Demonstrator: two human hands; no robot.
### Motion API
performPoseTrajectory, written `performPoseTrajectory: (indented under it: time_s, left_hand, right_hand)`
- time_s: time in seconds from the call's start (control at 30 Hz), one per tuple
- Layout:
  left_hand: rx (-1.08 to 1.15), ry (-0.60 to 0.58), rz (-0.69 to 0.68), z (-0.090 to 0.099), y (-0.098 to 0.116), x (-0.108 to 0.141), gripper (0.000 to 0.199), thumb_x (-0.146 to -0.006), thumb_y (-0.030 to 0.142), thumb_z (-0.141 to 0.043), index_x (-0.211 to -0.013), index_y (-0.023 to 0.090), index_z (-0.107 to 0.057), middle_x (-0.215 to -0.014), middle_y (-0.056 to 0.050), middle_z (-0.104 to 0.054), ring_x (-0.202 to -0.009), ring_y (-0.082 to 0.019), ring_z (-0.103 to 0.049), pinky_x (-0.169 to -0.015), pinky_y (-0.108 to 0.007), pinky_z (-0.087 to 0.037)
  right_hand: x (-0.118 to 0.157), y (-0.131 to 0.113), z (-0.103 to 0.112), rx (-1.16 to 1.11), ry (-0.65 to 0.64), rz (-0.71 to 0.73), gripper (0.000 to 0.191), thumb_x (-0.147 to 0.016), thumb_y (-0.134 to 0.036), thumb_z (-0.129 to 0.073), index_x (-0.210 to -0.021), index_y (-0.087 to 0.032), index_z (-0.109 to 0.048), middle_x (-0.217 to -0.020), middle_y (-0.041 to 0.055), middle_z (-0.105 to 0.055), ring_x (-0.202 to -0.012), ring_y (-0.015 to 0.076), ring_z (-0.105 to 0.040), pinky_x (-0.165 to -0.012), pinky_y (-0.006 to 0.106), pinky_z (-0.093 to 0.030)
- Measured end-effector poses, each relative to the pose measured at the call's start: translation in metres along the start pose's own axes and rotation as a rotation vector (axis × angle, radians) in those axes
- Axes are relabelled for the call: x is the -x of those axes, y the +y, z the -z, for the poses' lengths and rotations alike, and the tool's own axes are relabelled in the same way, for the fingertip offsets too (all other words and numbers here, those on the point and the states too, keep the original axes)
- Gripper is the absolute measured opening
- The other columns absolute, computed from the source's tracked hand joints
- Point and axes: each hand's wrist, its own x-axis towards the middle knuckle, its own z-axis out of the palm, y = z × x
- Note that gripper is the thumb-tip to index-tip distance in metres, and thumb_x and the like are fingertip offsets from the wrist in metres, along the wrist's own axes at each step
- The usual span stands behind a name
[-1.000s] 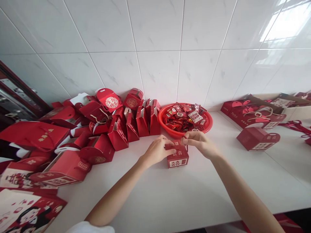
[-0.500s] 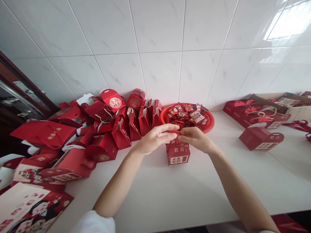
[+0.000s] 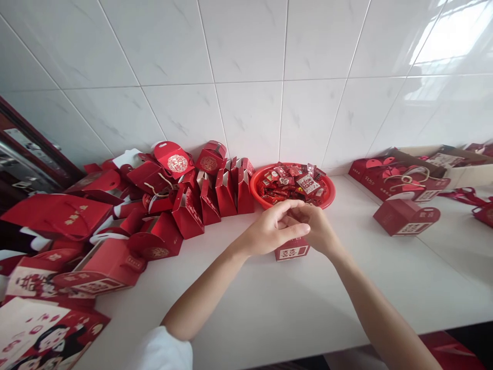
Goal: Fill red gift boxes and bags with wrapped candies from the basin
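Observation:
A small red candy box (image 3: 291,252) with a pale label stands upright on the white counter in front of me. My left hand (image 3: 274,230) curls over its top from the left, thumb lying across the front and fingers bent behind. From the right, my right hand (image 3: 318,228) closes on the same top, its fingers meeting those of my left hand. Both hands cover the lid, so its flaps are hidden. Just behind them sits a red plastic basin (image 3: 331,194) filled with wrapped sweets (image 3: 296,181).
Many red gift boxes (image 3: 156,236) crowd the left side, several standing in a row (image 3: 226,192) by the basin. A closed red box (image 3: 404,216) stands at right, before a red bag (image 3: 385,177) and ribbon (image 3: 464,195). The tiled wall (image 3: 246,118) bounds the back.
My hands have come down and closed further over the box top, my left thumb now across its front. The view has shifted slightly.

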Motion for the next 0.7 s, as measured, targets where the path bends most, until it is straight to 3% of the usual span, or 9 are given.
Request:
performPoseTrajectory:
  time_s: [0.13, 0.23, 0.3, 0.47, 0.63, 0.7]
  left_hand:
    - [-0.005, 0.110, -0.118, -0.010, -0.014, -0.001, 0.044, -0.088, 0.026, -0.068, -0.130, 0.022, -0.058, -0.136, -0.011, -0.060, -0.127, -0.026, -0.058, -0.103, -0.040, -0.053]
    - [-0.070, 0.253, -0.297, -0.025, -0.027, 0.002, 0.028, -0.087, 0.023, -0.066, -0.114, 0.020, -0.065, -0.127, -0.010, -0.062, -0.107, -0.021, -0.066, -0.093, -0.036, -0.057]
    - [-0.108, 0.258, -0.393, -0.039, -0.038, 0.005, 0.016, -0.087, 0.021, -0.065, -0.103, 0.018, -0.068, -0.114, -0.009, -0.065, -0.092, -0.016, -0.066, -0.085, -0.031, -0.057]
    - [-0.108, -0.127, -0.337, -0.086, -0.084, 0.015, 0.020, -0.081, 0.012, -0.063, -0.098, 0.014, -0.073, -0.096, -0.010, -0.070, -0.078, -0.014, -0.065, -0.076, -0.028, -0.056]
    - [-0.111, -0.283, -0.219, -0.118, -0.134, 0.025, 0.020, -0.075, 0.010, -0.063, -0.089, 0.013, -0.076, -0.087, -0.009, -0.072, -0.072, -0.015, -0.066, -0.072, -0.026, -0.056]
    - [-0.137, -0.334, -0.238, -0.123, -0.143, 0.028, 0.021, -0.075, 0.010, -0.063, -0.090, 0.012, -0.078, -0.085, -0.010, -0.073, -0.074, -0.016, -0.067, -0.072, -0.026, -0.056]
  right_hand:
    - [0.009, 0.002, 0.013, 0.067, 0.187, 0.020, 0.027, -0.083, -0.042, -0.066, -0.073, -0.018, -0.059, -0.066, -0.0002, -0.059, -0.062, 0.0140, -0.054, -0.055, 0.026, -0.043]
    - [0.017, 0.000, 0.035, 0.031, 0.309, 0.038, 0.033, -0.084, -0.047, -0.067, -0.071, -0.020, -0.054, -0.065, -0.0009, -0.057, -0.060, 0.0131, -0.053, -0.054, 0.025, -0.042]
    - [0.022, -0.004, 0.056, -0.011, 0.349, 0.039, 0.036, -0.082, -0.052, -0.070, -0.072, -0.020, -0.055, -0.066, 0.0003, -0.060, -0.062, 0.0143, -0.057, -0.056, 0.026, -0.046]
    - [0.032, -0.021, 0.124, 0.018, 0.471, 0.070, 0.035, -0.075, -0.050, -0.078, -0.073, -0.020, -0.060, -0.069, 0.0021, -0.066, -0.064, 0.0157, -0.062, -0.060, 0.028, -0.051]
    - [0.038, -0.051, 0.208, 0.150, 0.790, 0.114, 0.012, -0.084, -0.016, -0.071, -0.073, -0.016, -0.065, -0.067, 0.0036, -0.067, -0.060, 0.0107, -0.061, -0.062, 0.027, -0.049]
    - [0.036, -0.057, 0.245, 0.283, 0.915, 0.095, 0.020, -0.087, -0.005, -0.064, -0.069, -0.013, -0.064, -0.068, 0.0064, -0.069, -0.059, 0.0094, -0.062, -0.064, 0.029, -0.051]
